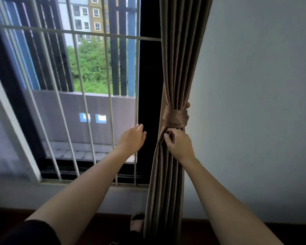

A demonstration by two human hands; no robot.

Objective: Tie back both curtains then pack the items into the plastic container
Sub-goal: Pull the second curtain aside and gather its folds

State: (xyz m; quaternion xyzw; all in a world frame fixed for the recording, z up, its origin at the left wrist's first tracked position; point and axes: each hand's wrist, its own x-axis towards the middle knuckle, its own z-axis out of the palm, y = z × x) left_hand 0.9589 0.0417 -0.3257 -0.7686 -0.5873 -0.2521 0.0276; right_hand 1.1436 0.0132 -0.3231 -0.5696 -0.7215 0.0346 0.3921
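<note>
We find the right hand [179,145], fingers pinching curtain [168,183] folds at 6 o'clock of the tie-back [175,116]; left hand [132,138], 9 o'clock, open, empty. Tugging downward may loosen it.

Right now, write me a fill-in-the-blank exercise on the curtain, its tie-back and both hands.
1. The brown curtain is gathered by a tie-back wrapped ____ it.
2. The right hand pinches the curtain folds just ____ the tie-back.
3. The left hand, fingers relaxed beside the white window bars, holds ____.

Missing words: around; below; nothing.
</note>
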